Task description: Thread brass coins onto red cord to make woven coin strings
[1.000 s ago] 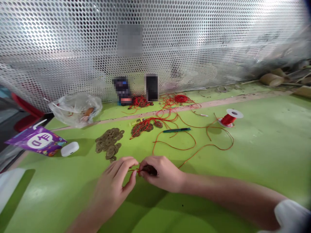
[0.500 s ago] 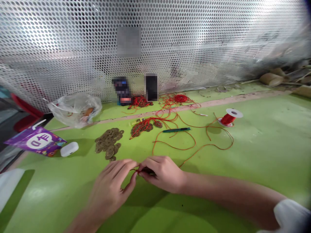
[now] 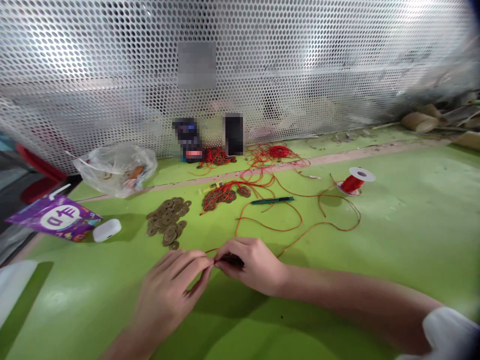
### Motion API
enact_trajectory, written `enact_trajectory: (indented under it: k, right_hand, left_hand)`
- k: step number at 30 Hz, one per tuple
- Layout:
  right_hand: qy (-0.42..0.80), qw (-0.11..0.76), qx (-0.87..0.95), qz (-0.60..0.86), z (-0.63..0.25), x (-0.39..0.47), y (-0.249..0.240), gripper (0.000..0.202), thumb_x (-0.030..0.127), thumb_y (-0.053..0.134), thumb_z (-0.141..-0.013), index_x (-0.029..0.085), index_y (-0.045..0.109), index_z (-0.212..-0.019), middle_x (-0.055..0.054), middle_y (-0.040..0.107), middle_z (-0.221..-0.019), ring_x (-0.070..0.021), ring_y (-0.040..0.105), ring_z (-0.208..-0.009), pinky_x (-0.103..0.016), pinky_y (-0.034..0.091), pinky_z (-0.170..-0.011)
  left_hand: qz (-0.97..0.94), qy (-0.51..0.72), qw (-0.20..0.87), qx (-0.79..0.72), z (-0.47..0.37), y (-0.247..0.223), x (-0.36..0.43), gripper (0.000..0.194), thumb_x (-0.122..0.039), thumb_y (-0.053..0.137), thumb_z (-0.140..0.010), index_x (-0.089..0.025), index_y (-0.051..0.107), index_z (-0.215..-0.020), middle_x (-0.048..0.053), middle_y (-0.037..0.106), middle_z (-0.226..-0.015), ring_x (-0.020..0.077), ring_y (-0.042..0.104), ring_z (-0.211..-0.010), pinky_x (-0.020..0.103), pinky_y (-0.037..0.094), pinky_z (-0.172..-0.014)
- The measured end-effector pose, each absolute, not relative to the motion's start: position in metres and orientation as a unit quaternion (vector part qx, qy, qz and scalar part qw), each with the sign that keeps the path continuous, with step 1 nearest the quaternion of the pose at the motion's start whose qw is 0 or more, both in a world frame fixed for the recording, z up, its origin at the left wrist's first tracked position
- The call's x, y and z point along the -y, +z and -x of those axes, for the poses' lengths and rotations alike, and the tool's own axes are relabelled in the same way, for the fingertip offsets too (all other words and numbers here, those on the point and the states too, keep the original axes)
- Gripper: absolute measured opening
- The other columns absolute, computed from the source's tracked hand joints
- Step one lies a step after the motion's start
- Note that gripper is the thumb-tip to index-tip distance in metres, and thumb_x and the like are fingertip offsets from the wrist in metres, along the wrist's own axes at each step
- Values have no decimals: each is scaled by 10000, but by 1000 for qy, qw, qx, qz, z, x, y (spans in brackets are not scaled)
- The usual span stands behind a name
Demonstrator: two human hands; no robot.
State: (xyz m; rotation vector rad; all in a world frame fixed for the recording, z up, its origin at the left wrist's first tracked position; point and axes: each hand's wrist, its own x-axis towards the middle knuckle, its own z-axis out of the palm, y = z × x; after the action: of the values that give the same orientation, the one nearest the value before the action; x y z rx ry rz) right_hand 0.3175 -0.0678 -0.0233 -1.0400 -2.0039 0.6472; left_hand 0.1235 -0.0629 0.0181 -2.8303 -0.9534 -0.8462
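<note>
My left hand [image 3: 176, 285] pinches red cord between thumb and forefinger, its fingertips touching those of my right hand. My right hand [image 3: 253, 265] is closed on dark round coins [image 3: 233, 259], partly hidden by its fingers, with the cord at its fingertips. A short piece of red cord [image 3: 212, 250] sticks out above the fingertips. Beyond my left hand lies a pile of brown coins [image 3: 167, 217] with holes. Farther off, more coins [image 3: 221, 196] lie tied with red cords. A dark green pen-like tool [image 3: 272, 200] rests to their right, among loose cord loops.
A spool of red cord [image 3: 352, 183] stands at the right. To the left are a purple packet [image 3: 62, 218], a white case [image 3: 107, 230] and a clear plastic bag [image 3: 120, 170]. Two phones [image 3: 189, 140] [image 3: 233, 135] lean against the perforated metal screen [image 3: 300, 65].
The fingertips of my left hand have closed into a pinch at my right fingertips. The short cord piece now shows above them, and more of the coins in my right hand is visible.
</note>
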Motion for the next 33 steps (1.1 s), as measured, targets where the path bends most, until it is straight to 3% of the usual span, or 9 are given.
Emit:
enact_trajectory:
  k: [9, 12, 18, 20, 26, 28, 33]
  right_hand:
    - [208, 355, 819, 399, -318, 70, -19, 77, 165, 623, -805, 181, 656, -873, 3, 694, -758, -120, 632, -625, -192, 433, -583]
    - [216, 342, 821, 403, -319, 69, -20, 82, 167, 616, -812, 180, 652, -884, 1, 699, -774, -120, 638, -636, -192, 438, -591]
    - [224, 319, 825, 409, -321, 68, -22, 80, 200, 597, -845, 186, 640, -911, -8, 703, -838, -131, 650, -704, -199, 449, -630]
    - [235, 310, 825, 410, -322, 68, -20, 73, 208, 591, -852, 188, 639, -903, -8, 700, -835, -129, 645, -697, -199, 445, -623]
    - [262, 302, 836, 376, -322, 69, -17, 76, 218, 565, -874, 188, 627, -906, -15, 690, -834, -125, 628, -684, -199, 448, -631]
    - [267, 318, 830, 372, -322, 68, -18, 78, 203, 564, -864, 190, 628, -907, -16, 691, -835, -123, 631, -691, -195, 455, -640]
    - [281, 387, 798, 368, -323, 63, -20, 79, 156, 589, -804, 172, 634, -868, -17, 677, -748, -103, 612, -622, -174, 452, -597]
  left_hand:
    - [821, -247, -303, 417, -129, 24, 64, 149, -227, 403, -919, -232, 496, -803, -29, 544, -729, 132, 567, -667, 199, 471, -580]
    - [843, -225, -263, 413, -126, 20, 61, 131, -229, 397, -925, -232, 504, -848, -14, 568, -785, 150, 582, -718, 233, 474, -622]
    - [917, -232, -32, 322, -122, 20, 60, 102, -167, 511, -897, -221, 592, -925, 14, 636, -889, 182, 596, -810, 314, 426, -775]
    - [911, -245, -63, 325, -123, 22, 62, 126, -146, 494, -899, -221, 592, -868, 13, 625, -866, 170, 591, -787, 296, 431, -753]
    - [810, -235, -405, 353, -125, 31, 66, 218, -213, 304, -944, -232, 451, -785, 16, 535, -790, 161, 577, -753, 244, 487, -648]
    - [816, -228, -391, 359, -124, 33, 65, 212, -225, 292, -942, -232, 438, -788, 19, 535, -790, 166, 567, -741, 247, 479, -631]
    - [875, -195, -225, 381, -123, 37, 64, 172, -208, 402, -901, -223, 447, -735, -2, 523, -745, 160, 532, -691, 244, 438, -614]
